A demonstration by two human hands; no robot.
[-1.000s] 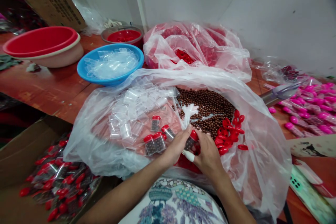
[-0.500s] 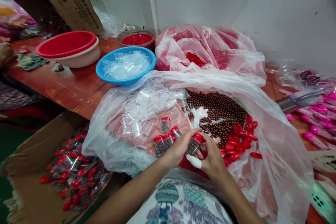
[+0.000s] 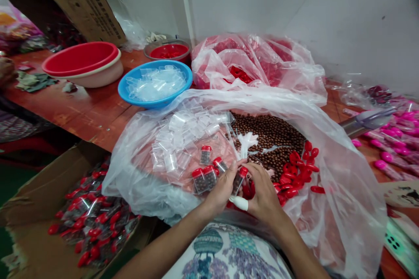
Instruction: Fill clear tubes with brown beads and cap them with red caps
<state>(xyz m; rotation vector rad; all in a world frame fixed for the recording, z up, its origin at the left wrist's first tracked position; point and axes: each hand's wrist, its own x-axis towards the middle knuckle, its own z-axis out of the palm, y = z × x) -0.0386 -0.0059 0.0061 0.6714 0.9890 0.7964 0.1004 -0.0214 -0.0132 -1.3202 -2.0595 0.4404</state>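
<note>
A small clear container with a red cap (image 3: pixel 240 180), filled with dark brown balls, is held tilted between my two hands. My left hand (image 3: pixel 224 189) is closed around its left side. From the right, my right hand (image 3: pixel 263 189) has its fingers at the cap; a white cover sits on its thumb. Several filled containers (image 3: pixel 209 177) with red caps lie beside my left hand. Clear empty containers (image 3: pixel 181 128) are heaped behind them. Brown balls (image 3: pixel 271 133) and loose red caps (image 3: pixel 296 174) lie beyond and beside my right hand.
Clear plastic sheeting (image 3: pixel 340 170) surrounds the work area. Behind stand a blue basin (image 3: pixel 122 85) of clear pieces, a red basin (image 3: pixel 81 59) and a bag of red pieces (image 3: pixel 255 59). A cardboard box (image 3: pixel 29 209) of red-capped containers sits lower left. Pink-capped tubes (image 3: pixel 396 135) lie right.
The container has turned between my hands, now showing a narrower side and standing more upright. My right hand's fingers have shifted slightly at the cap. The view has moved a little.
</note>
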